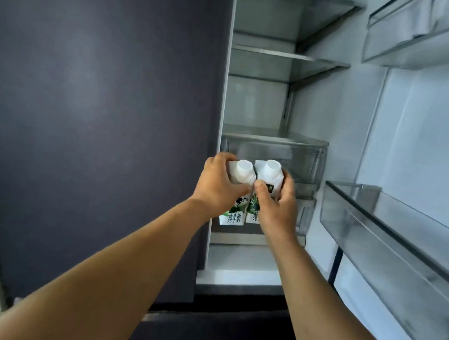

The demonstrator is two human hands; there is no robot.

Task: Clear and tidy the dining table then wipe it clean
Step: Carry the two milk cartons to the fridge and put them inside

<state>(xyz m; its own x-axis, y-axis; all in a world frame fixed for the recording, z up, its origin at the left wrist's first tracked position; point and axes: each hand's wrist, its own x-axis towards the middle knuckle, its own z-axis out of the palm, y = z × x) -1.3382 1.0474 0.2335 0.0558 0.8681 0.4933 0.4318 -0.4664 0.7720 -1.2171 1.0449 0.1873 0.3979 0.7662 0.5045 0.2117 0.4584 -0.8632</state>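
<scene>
Cool grey light fills an open fridge, seen from a head camera that looks into its right half while the dark left door stays closed. Glass shelves run across the upper part, and a clear drawer sits below them. On the swung-open right door, see-through door bins stand at the top and lower down.

Both bare arms reach forward to the middle of the fridge opening. The left hand grips the left milk carton, its fingers curled over the top edge and its thumb across the front. The right hand grips the right milk carton, thumb pressed on the front and the other fingers wrapped round the far side. The two cartons are upright, side by side and touching, each with a white screw cap on top and green and white print with Chinese characters on the front. They are held in front of the clear drawer, just inside the left edge of the opening. Whether their bases rest on a shelf cannot be told, since the hands and wrists cover that part.
</scene>
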